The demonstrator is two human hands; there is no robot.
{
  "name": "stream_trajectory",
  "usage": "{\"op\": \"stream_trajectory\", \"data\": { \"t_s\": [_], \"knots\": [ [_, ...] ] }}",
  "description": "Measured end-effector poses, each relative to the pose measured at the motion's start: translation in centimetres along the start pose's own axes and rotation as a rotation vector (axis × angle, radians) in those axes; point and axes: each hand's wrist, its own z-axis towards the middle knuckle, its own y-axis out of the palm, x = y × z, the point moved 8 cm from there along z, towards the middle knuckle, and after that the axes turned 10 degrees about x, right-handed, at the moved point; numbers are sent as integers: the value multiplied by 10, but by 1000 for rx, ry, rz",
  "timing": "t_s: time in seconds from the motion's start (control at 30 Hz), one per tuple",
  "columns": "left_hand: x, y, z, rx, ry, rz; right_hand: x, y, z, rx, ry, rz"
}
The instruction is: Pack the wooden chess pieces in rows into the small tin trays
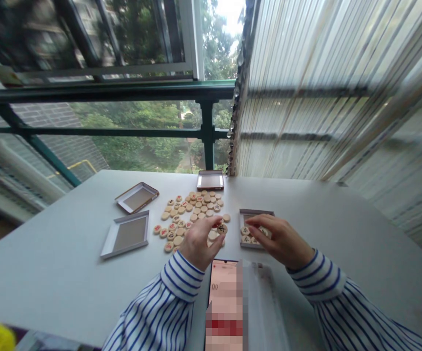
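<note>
My left hand pinches a round wooden chess piece with a black character, held just above the table beside a small open box. My right hand rests on that box, its fingers curled over pieces lying inside it. Several more wooden chess pieces, some with red marks and some blank side up, lie scattered on the white table beyond my left hand. Both sleeves are white with blue stripes.
Two shallow box halves lie at the left, a third at the table's far edge. A phone and a clear plastic sleeve lie between my forearms. A green railing and a bead curtain stand behind.
</note>
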Motion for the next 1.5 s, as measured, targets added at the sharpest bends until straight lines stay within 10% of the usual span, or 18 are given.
{"op": "stream_trajectory", "data": {
  "t_s": [0.9,1.5],
  "knots": [
    [2,66,27,-128,-6,-116,37,-17,-15,201,129,53],
    [-15,89,7,-222,-357,-548,43,-8,-21,199,140,67]
  ]
}}
